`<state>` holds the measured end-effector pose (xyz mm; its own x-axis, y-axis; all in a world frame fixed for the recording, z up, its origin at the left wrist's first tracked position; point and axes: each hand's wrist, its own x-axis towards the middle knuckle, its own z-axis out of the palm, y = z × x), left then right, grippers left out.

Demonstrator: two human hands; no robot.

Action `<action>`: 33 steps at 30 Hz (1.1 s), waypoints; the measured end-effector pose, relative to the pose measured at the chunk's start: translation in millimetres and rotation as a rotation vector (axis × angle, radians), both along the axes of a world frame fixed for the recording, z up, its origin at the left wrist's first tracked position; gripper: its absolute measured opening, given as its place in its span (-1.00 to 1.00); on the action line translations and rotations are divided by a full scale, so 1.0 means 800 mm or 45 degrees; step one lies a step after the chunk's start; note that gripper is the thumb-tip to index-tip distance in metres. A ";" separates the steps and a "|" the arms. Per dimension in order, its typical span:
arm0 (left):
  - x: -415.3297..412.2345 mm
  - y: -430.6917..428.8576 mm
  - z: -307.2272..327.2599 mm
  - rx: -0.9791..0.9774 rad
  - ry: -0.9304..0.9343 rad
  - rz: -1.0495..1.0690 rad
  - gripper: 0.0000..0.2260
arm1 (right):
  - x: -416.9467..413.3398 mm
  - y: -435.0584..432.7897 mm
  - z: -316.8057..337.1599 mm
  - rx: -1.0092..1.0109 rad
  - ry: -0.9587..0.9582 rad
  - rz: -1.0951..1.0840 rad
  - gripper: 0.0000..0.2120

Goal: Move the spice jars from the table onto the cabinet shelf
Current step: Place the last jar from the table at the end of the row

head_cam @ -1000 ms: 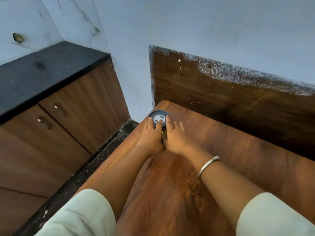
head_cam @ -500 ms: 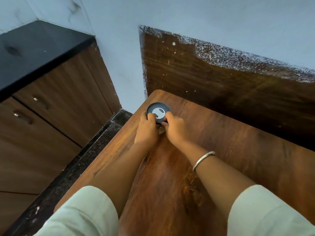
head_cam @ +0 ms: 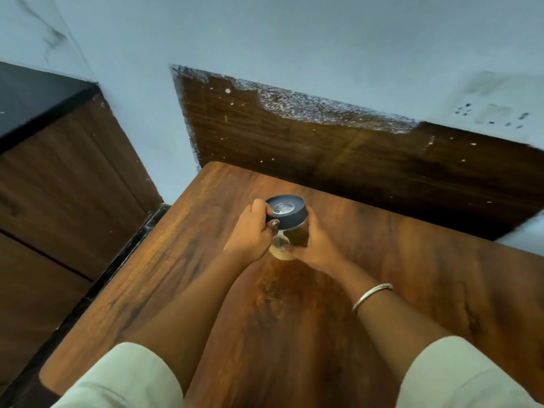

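Note:
A clear spice jar (head_cam: 290,232) with a dark blue lid is held tilted above the wooden table (head_cam: 412,275), its pale bottom turned toward me. My left hand (head_cam: 250,234) grips it at the lid's left edge. My right hand (head_cam: 316,245) wraps around the glass body from the right and below. Both hands are closed on the jar. No other jar is in view.
A wooden cabinet (head_cam: 67,178) with a black top (head_cam: 32,95) stands to the left, across a dark floor gap (head_cam: 117,260). A dark wood panel (head_cam: 338,160) backs the table against the pale wall. A wall socket (head_cam: 494,113) sits at upper right.
The jar stood on the table with both hands closing around it; now it is lifted off the surface and tilted, held in both hands. The camera view has shifted.

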<state>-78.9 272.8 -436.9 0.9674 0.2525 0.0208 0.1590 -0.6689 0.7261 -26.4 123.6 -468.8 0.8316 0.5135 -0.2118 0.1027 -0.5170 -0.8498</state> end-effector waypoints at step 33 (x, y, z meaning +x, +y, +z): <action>-0.073 -0.331 0.082 -0.534 0.199 -0.567 -0.17 | -0.123 -0.351 0.121 0.293 0.103 -0.498 0.18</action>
